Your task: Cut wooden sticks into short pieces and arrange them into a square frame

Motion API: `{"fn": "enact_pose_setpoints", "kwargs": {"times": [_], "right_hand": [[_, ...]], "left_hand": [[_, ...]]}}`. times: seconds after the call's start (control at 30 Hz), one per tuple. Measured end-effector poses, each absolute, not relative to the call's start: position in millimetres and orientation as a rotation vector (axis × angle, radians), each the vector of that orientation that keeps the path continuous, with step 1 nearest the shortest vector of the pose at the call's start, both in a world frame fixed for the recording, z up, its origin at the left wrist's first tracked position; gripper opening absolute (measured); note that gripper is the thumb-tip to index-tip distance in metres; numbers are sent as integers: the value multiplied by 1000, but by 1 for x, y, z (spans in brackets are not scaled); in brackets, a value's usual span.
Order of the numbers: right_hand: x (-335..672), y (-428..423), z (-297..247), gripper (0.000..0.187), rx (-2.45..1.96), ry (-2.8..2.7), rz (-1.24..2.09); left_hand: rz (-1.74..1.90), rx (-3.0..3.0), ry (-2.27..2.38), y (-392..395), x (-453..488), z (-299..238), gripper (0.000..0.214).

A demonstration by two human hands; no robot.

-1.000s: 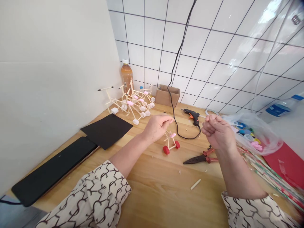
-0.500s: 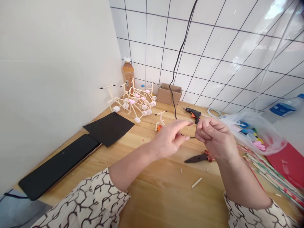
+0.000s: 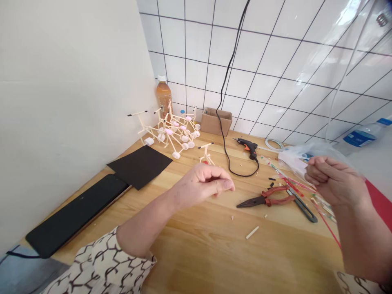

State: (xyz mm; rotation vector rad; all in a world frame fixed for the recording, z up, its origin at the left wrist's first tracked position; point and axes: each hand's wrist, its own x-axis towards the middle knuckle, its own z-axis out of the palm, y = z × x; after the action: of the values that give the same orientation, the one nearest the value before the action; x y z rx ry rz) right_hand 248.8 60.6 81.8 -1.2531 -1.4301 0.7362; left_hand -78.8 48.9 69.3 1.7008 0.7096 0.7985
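Observation:
My left hand [image 3: 203, 185] hovers over the middle of the table, fingers curled and thumb against them; whatever they may hold is hidden. Just behind it stands a small stick model [image 3: 206, 152] with a black-tipped crossbar and a bit of red low down, partly covered by the hand. My right hand [image 3: 339, 181] is closed in a pinch at the right, in front of a clear plastic bag [image 3: 294, 157]. Nothing shows between its fingers. Pliers with red handles [image 3: 260, 200] lie between the hands, beside a grey-handled cutter [image 3: 306, 210]. A short stick piece [image 3: 252, 232] lies nearer me.
Several stick bicycle models [image 3: 171, 130] stand at the back left by a tea bottle [image 3: 164, 96]. A cardboard box [image 3: 216, 121], a glue gun [image 3: 248, 147] and a tape roll [image 3: 274, 144] line the back. Black sheet [image 3: 141, 165] and dark phone-like slab [image 3: 79, 212] lie left.
My hands have moved apart: the right one went right toward the bag, the left one drew back left and down. The left fingers, spread before, are now curled closed. Pliers and cutter are uncovered.

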Motion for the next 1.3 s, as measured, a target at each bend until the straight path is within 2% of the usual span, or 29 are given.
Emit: {"fn": "enact_pose_setpoints", "kwargs": {"times": [0.1,0.17,0.27,0.33,0.37,0.43,0.5,0.53,0.57,0.63,0.77,0.87,1.03,1.3], "right_hand": [[277,64,78,13,-1472,-1531,542],[283,63,79,10,-1713,-1604,235],[279,68,78,16,-1967,-1645,-194],[271,78,73,16,-1968,-1697,-249],[266,84,69,22,-1954,-1737,-247],[249,97,61,28,-1877,-1870,-194],[226,107,53,18,-1779,-2013,-90],[212,111,50,11,-1721,-2099,18],[198,115,48,9,-1655,-2202,271],[171,121,45,12,-1551,-2307,682],[134,136,41,12,-1441,-2408,937],[121,147,35,19,-1371,-2473,1098],[109,154,31,28,-1283,-2578,1245],[103,155,36,28,-1285,-2719,1193]], "left_hand": [[567,1823,568,35,-88,79,14],[362,1928,416,24,-92,83,16],[132,1899,303,16,-97,81,20],[50,1861,315,18,-100,77,21],[29,1857,332,20,-101,74,26],[22,1892,360,25,-99,70,36],[18,1954,353,30,-96,64,37],[10,1980,354,32,-94,61,33],[-3,2002,371,34,-92,57,29],[-28,2035,432,36,-88,48,28],[-27,1997,516,38,-85,32,31],[-60,1944,537,40,-85,26,33],[-33,1919,566,44,-86,26,38],[-29,1892,566,44,-86,25,39]]}}
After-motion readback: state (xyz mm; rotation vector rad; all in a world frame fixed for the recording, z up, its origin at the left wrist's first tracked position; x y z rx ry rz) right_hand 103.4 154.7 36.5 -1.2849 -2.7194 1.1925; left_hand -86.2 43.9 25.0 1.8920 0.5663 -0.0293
